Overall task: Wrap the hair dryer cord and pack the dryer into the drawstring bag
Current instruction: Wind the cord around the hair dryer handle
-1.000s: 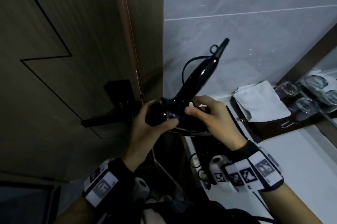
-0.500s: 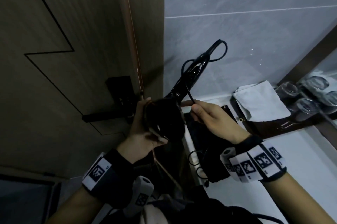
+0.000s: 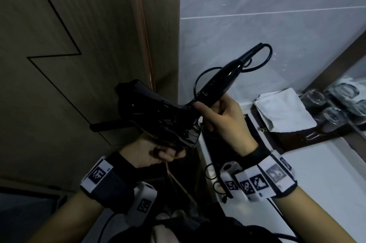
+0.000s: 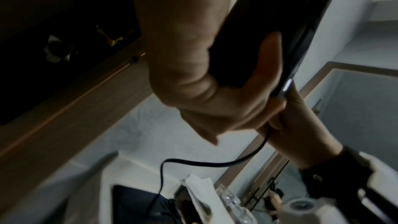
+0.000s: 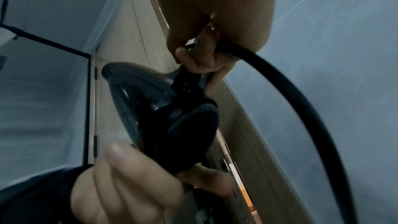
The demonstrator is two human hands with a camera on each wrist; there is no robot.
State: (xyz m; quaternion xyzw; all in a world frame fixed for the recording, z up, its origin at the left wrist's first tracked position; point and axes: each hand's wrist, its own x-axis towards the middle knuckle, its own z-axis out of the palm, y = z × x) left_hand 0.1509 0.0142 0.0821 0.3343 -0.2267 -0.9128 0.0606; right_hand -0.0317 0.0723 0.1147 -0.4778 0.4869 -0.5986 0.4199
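Hair dryer (image 3: 158,112) beside door edge (image 3: 142,30), both hands' fingers (image 3: 200,107) curled around it.

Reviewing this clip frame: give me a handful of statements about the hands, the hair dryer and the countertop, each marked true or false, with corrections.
1. The right hand grips the hair dryer by its handle. True.
2. The left hand hangs free, holding nothing. False: it grips the dryer's body from below.
3. The cord is wound tight round the handle. False: it stands off the handle in loose loops.
4. A folded white cloth lies on the dark tray beside the drinking glasses. True.
5. The dryer is already inside the drawstring bag. False: both hands hold it in the air, uncovered.
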